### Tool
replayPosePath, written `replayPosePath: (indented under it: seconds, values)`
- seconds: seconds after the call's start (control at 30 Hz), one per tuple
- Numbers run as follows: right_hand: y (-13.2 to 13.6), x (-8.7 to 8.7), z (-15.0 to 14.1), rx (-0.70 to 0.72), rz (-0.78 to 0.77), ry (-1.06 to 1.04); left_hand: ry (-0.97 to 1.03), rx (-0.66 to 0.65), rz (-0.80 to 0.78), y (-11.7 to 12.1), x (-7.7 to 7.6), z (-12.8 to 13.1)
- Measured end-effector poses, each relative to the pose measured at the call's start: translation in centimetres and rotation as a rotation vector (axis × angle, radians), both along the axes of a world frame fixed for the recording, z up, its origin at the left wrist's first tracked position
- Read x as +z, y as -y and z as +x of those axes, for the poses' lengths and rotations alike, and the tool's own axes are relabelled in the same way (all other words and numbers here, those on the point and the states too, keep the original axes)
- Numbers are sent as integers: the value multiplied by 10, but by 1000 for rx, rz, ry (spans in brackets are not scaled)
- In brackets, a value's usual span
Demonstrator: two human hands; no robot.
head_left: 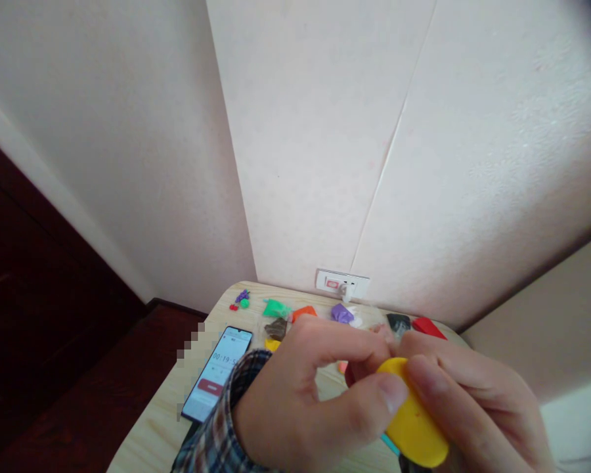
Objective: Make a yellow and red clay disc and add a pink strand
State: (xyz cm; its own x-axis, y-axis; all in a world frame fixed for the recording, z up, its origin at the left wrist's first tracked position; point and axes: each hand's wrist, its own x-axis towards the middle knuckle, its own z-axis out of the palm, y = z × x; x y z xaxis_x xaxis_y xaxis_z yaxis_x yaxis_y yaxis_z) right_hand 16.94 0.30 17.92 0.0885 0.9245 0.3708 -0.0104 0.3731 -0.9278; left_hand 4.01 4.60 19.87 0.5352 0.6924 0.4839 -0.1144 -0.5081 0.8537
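A flattened, elongated piece of yellow modelling clay [417,427] is held up close to the camera above the table. My left hand [320,387] pinches its upper left side between thumb and fingers. On the other side, the fingers of my right hand [477,394] press against the clay's upper right edge. Both hands are closed on the same piece, and their fingertips behind it are partly hidden. Beneath the clay, a bit of something turquoise and something dark peek out, too covered to name.
Packets of coloured clay, among them green [276,308], purple [342,313], black [398,323] and red [428,327], lie along the table's [148,427] back. Small clay fruit shapes [242,297] sit at the far left corner. A phone [217,374] shows a timer. The wall socket [342,283] holds a white plug.
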Motion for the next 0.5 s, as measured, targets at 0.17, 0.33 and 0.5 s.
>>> replayPosePath:
  seconds: [0.17,0.33,0.5]
  values:
    - [-2,-1,-2,4,29,-40,31,-20,28,0,-2,2]
    - [-2,1,1,45,8,-38,34,-18,-52,-1,-2,1]
    - [0,-2,3,13,6,12,21,34,-190,-2,-4,-1]
